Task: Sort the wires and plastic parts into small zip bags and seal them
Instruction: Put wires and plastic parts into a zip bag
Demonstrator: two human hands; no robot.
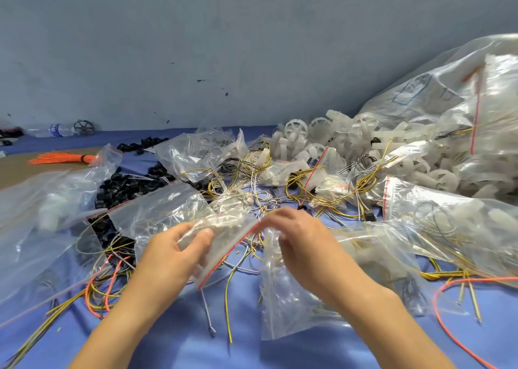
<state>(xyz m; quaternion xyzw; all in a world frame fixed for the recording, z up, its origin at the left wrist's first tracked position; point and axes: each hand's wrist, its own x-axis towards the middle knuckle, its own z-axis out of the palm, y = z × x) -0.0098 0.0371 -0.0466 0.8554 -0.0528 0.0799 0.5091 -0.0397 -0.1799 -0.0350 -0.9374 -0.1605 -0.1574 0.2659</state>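
A small zip bag [224,228] is being held just above the blue cloth [179,340], between the two hands. Its body is being gripped by the left hand [171,253]: the thumb [206,235] is being pressed onto the near face, and the other fingers are being curled behind the plastic. As far as the blur allows, its upper corner is being pinched by the curled fingers of the right hand [300,239]. Pale plastic parts seem to be lying inside. Whether wires are in there too cannot be told.

The coming move is being governed by the red strip [224,259] at the bag's mouth. Its long axis is being presented as a diagonal, from a low end near the person, just right of the left wrist, up and away to a high end at the right fingertips. The strip is thus being kept to the right of the left thumb. The right hand is being judged the nearer, since the top end is being touched by it. A sealing press would likely be started there and drawn down towards the person, with the body being steadied by the left hand. Whether the strip is already closed cannot be told.
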